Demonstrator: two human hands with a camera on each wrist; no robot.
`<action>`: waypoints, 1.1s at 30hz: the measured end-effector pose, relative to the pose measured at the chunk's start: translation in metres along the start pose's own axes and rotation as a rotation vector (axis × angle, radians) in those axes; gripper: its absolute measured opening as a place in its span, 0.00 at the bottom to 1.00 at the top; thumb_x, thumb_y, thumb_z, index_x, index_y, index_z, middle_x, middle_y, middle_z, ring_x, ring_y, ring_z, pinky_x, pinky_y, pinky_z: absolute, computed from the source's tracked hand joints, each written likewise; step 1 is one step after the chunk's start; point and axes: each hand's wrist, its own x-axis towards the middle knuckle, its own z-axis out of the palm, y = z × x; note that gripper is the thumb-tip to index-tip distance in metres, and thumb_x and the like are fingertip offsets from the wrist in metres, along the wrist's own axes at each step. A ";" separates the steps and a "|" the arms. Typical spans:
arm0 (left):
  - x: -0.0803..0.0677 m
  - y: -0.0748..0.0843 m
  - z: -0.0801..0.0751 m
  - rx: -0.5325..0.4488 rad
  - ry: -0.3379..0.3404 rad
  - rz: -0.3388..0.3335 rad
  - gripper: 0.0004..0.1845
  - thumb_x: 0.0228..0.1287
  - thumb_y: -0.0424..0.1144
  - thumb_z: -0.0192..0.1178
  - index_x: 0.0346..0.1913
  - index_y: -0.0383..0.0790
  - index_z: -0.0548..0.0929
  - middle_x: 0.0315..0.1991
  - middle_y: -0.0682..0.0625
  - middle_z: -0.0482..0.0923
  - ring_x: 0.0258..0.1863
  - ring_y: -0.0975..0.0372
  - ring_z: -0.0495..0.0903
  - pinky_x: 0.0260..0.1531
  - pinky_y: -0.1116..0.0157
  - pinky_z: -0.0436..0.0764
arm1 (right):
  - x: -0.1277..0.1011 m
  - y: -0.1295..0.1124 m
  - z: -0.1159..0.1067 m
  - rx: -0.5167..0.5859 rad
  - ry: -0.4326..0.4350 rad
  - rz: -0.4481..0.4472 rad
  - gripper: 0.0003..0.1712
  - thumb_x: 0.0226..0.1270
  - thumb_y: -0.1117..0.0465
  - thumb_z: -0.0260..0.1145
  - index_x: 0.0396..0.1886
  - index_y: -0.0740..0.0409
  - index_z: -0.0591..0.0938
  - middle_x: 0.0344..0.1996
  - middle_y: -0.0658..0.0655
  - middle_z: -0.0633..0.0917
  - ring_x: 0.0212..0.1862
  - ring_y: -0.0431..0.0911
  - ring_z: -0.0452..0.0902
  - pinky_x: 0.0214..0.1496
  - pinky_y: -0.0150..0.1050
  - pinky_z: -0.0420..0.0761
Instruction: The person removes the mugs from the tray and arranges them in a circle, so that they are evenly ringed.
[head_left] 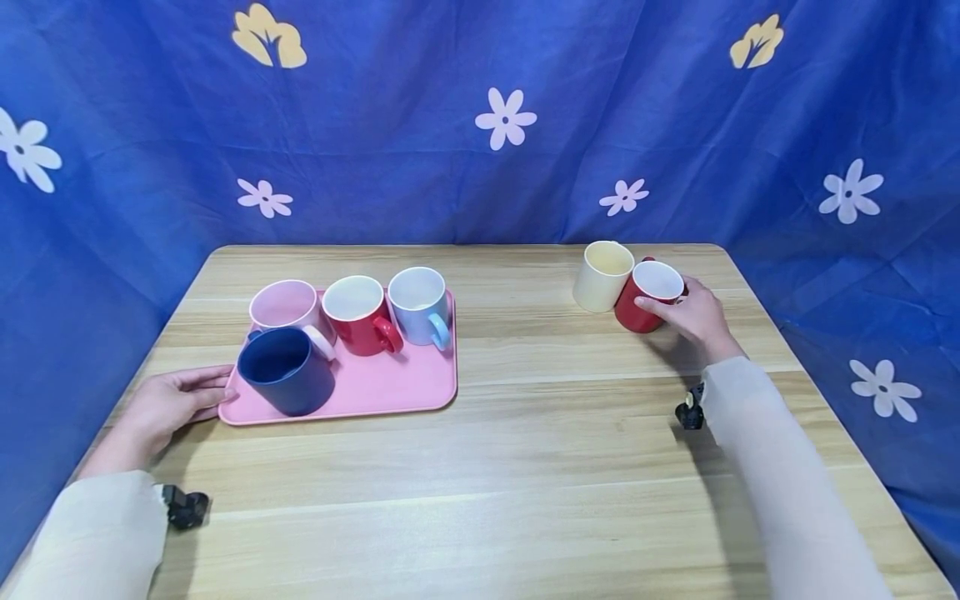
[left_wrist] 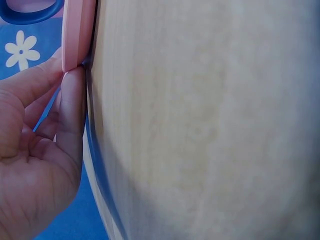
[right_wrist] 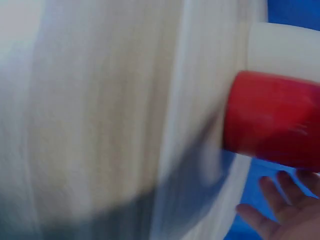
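Note:
On the left, a pink tray (head_left: 397, 392) lies on the table. My left hand (head_left: 165, 404) pinches its near left corner, also seen in the left wrist view. The tray carries a pink mug (head_left: 283, 302), a dark blue mug (head_left: 296, 379), a red mug (head_left: 356, 329) and a light blue mug (head_left: 414, 317). At the back right, another red mug (head_left: 636, 310), white inside, stands close against a cream mug (head_left: 594, 285). My right hand (head_left: 693, 317) is at its right side, thumb in front. In the right wrist view, spread fingers (right_wrist: 272, 197) appear just apart from that mug.
The wooden table (head_left: 495, 467) spans the area between both arms. A blue curtain (head_left: 420, 100) with flower prints hangs behind it and at its sides. Each wrist carries a small black camera (head_left: 186, 508). Bare wood lies between the tray and the right-hand mugs.

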 end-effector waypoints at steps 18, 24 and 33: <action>-0.002 0.004 0.003 0.062 0.022 -0.022 0.19 0.57 0.27 0.67 0.35 0.63 0.87 0.35 0.64 0.83 0.34 0.71 0.83 0.34 0.71 0.84 | 0.003 -0.020 -0.043 -0.166 -0.264 -0.010 0.65 0.57 0.28 0.59 0.73 0.70 0.43 0.64 0.79 0.60 0.64 0.70 0.56 0.64 0.65 0.62; -0.001 0.003 0.002 0.061 0.022 -0.014 0.19 0.57 0.27 0.67 0.35 0.63 0.87 0.35 0.64 0.83 0.34 0.71 0.83 0.34 0.71 0.84 | 0.006 -0.038 -0.058 -0.206 -0.242 -0.072 0.64 0.58 0.29 0.59 0.73 0.70 0.45 0.65 0.79 0.59 0.64 0.70 0.57 0.64 0.66 0.61; -0.001 0.003 0.001 0.068 0.019 -0.005 0.20 0.57 0.27 0.67 0.35 0.63 0.86 0.35 0.64 0.83 0.34 0.71 0.83 0.34 0.71 0.84 | 0.009 -0.073 -0.056 -0.240 -0.209 -0.127 0.63 0.55 0.27 0.60 0.75 0.64 0.48 0.65 0.75 0.63 0.65 0.68 0.56 0.63 0.68 0.61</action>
